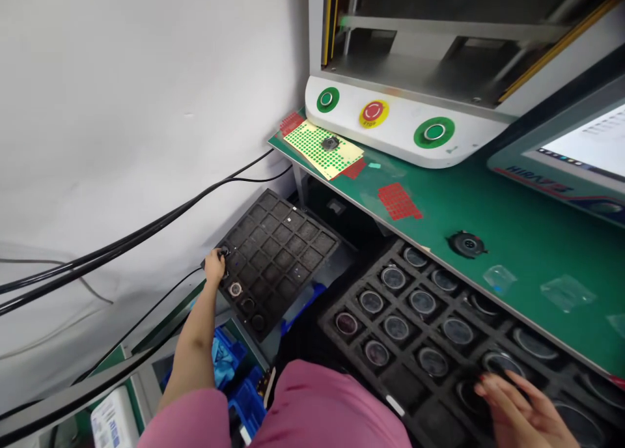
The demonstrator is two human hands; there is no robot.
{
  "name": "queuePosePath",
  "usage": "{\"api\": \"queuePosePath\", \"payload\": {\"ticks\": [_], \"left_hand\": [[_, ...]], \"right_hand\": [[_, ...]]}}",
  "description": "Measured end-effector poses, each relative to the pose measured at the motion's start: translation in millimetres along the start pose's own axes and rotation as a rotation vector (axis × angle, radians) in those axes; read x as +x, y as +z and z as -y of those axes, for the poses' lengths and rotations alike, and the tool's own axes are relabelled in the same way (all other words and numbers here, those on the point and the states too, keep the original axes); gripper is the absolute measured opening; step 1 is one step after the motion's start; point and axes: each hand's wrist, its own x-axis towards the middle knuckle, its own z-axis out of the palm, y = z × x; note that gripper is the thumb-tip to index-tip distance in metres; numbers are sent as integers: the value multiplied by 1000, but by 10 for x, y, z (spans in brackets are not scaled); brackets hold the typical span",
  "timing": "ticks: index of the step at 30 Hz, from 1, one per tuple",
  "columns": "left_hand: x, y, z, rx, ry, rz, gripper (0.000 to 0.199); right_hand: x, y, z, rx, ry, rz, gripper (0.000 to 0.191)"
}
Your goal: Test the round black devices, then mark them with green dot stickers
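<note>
My left hand (215, 266) reaches to the near-left corner of a black foam tray (273, 246) with square cells. Its fingers are closed on a small dark round watch case (223, 251) at the corner cell. Close by in the same tray lies a watch case with a light ring (235, 289). My right hand (520, 402) is over a second black foam tray (403, 379), which holds several round glass-faced watch cases (432, 361). Its thumb and fingers are pinched together at a dark round part (467, 394); blur hides what is between the fingertips.
A green bench (439, 200) carries a loose black watch case (466, 243), a red sticker sheet (399, 201), a green-dotted sheet (317, 147) and clear plastic pieces. Behind stands a machine with a red stop button (374, 111). Black cables (185, 207) run along the wall; blue bins (249, 399) sit below.
</note>
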Motion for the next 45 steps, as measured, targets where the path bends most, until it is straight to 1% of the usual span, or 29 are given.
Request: {"api": "queuePosePath", "payload": {"ticks": [3,6,8,11,15,18,20,22,23,25,28,30,32,33,34,36,38,40,41,43,45], "left_hand": [[218,-62,-60,-25,0,81,33],[289,-106,-194,-67,-27,139,30],[248,-127,-314,-107,-53,156,29],[112,-177,-492,-187,-98,154,30],[-18,-321,-723,-328,-173,152,24],[-38,-419,-987,-485,-225,153,23],[-95,-431,-1240,-629,-241,172,20],[-264,-398,-1549,-809,-225,235,17],[-401,-372,-1717,-906,-203,291,16],[-770,-325,-2066,-1087,-140,474,25],[-1445,-311,-2561,-1238,-32,841,53],[-1864,-350,-2829,-1271,49,1086,64],[-2198,-414,-3027,-1265,130,1295,68],[-2327,-449,-3103,-1257,169,1387,67],[-2432,-483,-3167,-1255,207,1475,65],[-2588,-541,-3266,-1268,284,1625,58],[-2696,-578,-3343,-1277,356,1716,50],[-2779,-596,-3401,-1260,414,1734,46],[-2814,-601,-3425,-1252,439,1738,44],[-2869,-609,-3459,-1245,479,1759,42],[-2907,-624,-3482,-1264,504,1762,39]], "right_hand": [[-1,38,21,65,34,-46,52],[3,77,44,77,17,-31,58],[11,98,60,90,-3,-18,58],[24,128,89,107,-48,3,57],[19,167,129,123,-101,24,54],[6,181,148,137,-130,35,51],[6,189,152,145,-146,38,49],[12,206,154,153,-161,35,48],[15,221,158,159,-169,33,48],[10,260,184,176,-191,31,49],[-75,316,315,217,-246,41,51],[-220,321,485,259,-306,45,50],[-437,291,708,309,-385,38,49],[-563,265,828,330,-449,40,48],[-691,237,946,343,-530,52,47],[-923,183,1153,342,-724,122,44],[-1083,146,1294,321,-838,230,48],[-1155,126,1357,301,-876,335,55],[-1164,120,1365,291,-897,366,57],[-1152,107,1350,278,-976,365,59],[-1131,88,1324,267,-1100,291,62]]}}
